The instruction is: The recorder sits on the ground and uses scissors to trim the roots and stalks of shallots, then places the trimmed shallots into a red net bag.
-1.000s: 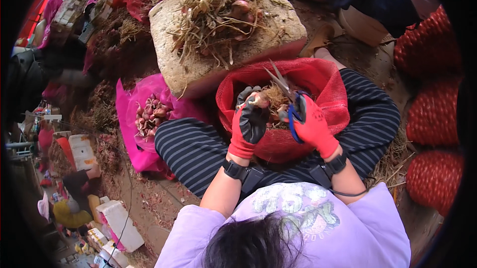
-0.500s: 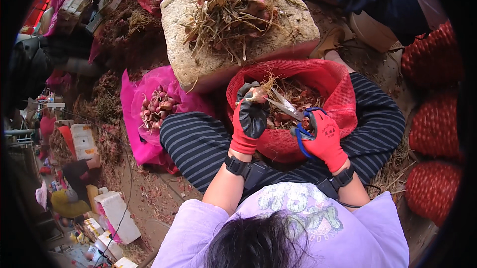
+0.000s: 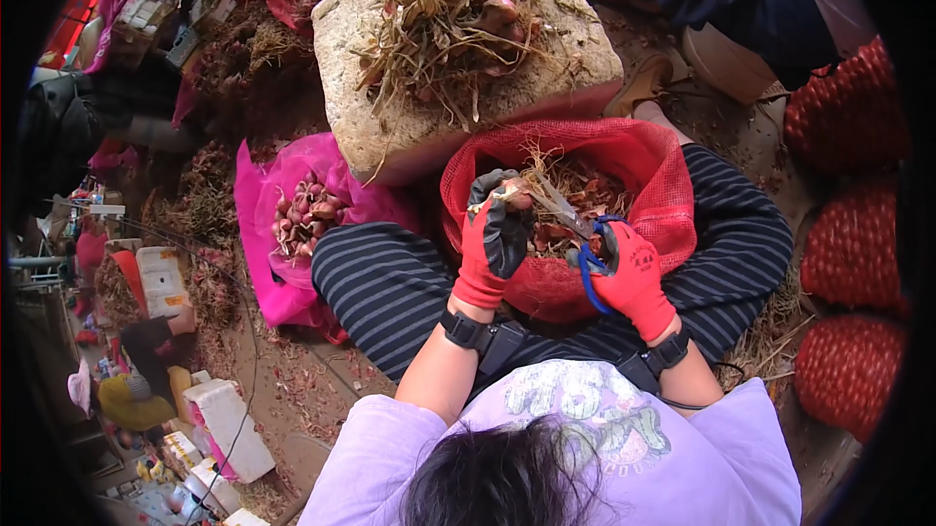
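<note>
My left hand point(image 3: 497, 238), in a red glove with a dark palm, is closed around a shallot point(image 3: 518, 197) with dry roots sticking up. In my right hand point(image 3: 634, 274), gloved alike, is a pair of scissors point(image 3: 564, 211) with blue handles. The blades point up and left, close beside the shallot and its roots; whether they touch is hard to tell. Both hands are over a red mesh bag point(image 3: 673, 219) holding dry skins and trimmings point(image 3: 585, 180). Left of it, a bright pink bag point(image 3: 255, 268) contains several bulbs of shallots point(image 3: 308, 219).
Beyond the red bag, a worn foam block point(image 3: 356, 68) bears a heap of shallots with dried stalks point(image 3: 458, 24). Filled red mesh sacks point(image 3: 850, 268) line the right side. White foam boxes point(image 3: 232, 428) and another person point(image 3: 136, 394) are at the left.
My left hand has turned slightly, tilting the shallot and its roots to the right. The scissor blades now look closer together, and my right hand has shifted slightly left.
</note>
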A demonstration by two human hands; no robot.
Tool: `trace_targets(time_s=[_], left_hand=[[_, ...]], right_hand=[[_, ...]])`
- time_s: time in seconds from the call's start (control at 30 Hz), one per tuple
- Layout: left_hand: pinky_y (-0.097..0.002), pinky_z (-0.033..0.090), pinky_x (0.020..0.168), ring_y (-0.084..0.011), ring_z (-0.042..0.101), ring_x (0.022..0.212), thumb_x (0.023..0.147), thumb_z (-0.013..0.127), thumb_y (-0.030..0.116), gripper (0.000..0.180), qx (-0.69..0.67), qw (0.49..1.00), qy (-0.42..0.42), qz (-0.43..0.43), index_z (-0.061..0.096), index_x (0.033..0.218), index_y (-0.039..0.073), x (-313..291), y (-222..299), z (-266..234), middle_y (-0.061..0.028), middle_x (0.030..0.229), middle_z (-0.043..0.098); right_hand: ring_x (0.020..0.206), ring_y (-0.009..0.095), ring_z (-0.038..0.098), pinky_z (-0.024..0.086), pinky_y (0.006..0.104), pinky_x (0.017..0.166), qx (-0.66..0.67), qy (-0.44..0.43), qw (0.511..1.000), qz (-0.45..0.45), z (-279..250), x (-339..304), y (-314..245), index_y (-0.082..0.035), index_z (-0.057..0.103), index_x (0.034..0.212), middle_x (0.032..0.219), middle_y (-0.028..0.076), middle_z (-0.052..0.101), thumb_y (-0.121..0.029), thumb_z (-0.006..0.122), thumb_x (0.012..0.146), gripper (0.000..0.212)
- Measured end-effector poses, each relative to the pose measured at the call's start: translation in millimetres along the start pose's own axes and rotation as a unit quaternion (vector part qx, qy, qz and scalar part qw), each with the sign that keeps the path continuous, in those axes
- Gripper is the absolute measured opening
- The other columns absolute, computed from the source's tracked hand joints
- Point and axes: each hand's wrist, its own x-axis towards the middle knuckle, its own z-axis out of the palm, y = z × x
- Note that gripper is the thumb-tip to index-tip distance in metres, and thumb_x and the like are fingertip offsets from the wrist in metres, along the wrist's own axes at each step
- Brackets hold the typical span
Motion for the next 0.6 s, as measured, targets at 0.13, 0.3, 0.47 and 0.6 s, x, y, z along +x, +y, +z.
trace_targets(time_s=[0.13,0.3,0.47,0.6], left_hand=[[-0.0257,0.048,0.077,-0.0116,0.055,0.086,0.087,0.054,0.014,0.021,0.096,0.993,0.046,0.051,0.051,0.107,0.007,3,-1,5,-0.0038,0.099,0.054],[-0.0229,0.047,0.059,-0.0105,0.056,0.072,0.088,0.052,0.017,0.022,0.153,0.988,0.007,-0.006,0.052,0.106,0.005,-2,-1,17,-0.0038,0.088,0.056],[-0.0227,0.047,0.058,-0.0105,0.056,0.07,0.088,0.053,0.018,0.023,0.179,0.984,-0.007,0.017,0.051,0.107,0.006,0,-3,12,-0.0043,0.088,0.057],[-0.0217,0.046,0.06,-0.0091,0.054,0.072,0.089,0.053,0.016,0.021,0.19,0.982,-0.003,-0.025,0.051,0.107,0.006,0,-7,7,-0.0035,0.089,0.057]], right_hand=[[0.074,0.03,0.06,0.048,0.0365,0.067,0.076,-0.065,0.992,0.08,2,-5,10,-0.002,0.055,0.094,0.079,0.011,0.059,-0.027,0.067,0.075,0.033],[0.069,0.011,0.058,0.047,0.0269,0.063,0.401,-0.109,0.866,0.278,-6,5,12,-0.003,0.056,0.093,0.074,0.002,0.059,-0.015,0.067,0.079,0.021],[0.065,0.016,0.051,0.043,0.0302,0.061,0.239,0.021,0.968,0.07,-9,22,-15,-0.003,0.055,0.092,0.073,0.006,0.054,-0.014,0.074,0.072,0.03],[0.067,0.021,0.053,0.044,0.0322,0.064,0.272,0.035,0.962,0.017,-11,39,-33,-0.003,0.054,0.093,0.077,0.008,0.056,-0.013,0.073,0.07,0.031]])
